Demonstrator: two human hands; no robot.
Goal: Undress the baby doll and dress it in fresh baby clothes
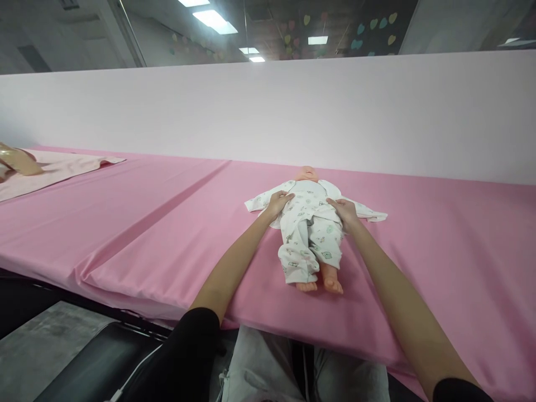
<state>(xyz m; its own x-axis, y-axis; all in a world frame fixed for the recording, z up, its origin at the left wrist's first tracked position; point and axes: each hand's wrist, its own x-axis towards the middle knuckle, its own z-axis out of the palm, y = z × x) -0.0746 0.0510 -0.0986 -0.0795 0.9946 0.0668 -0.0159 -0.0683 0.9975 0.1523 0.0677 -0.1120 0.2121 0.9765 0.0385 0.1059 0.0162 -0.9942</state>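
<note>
A baby doll [333, 279] lies on its back, feet towards me, dressed in white printed clothes. Its patterned baby trousers [310, 215] reach high up the torso, and both bare feet stick out of the legs. Under them is a white baby shirt [268, 198] with its sleeves spread to either side. My left hand [280, 202] is closed on the trousers' waist at the left edge. At the right edge of the same waist, my right hand [344, 211] pinches the fabric between thumb and fingers.
A pink sheet [167, 223] with folds covers the table up to a white partition [268, 117]. At far left, part of another doll [20, 162] rests on a pale cloth [75, 163]. A black chair [100, 363] stands below the table's front edge.
</note>
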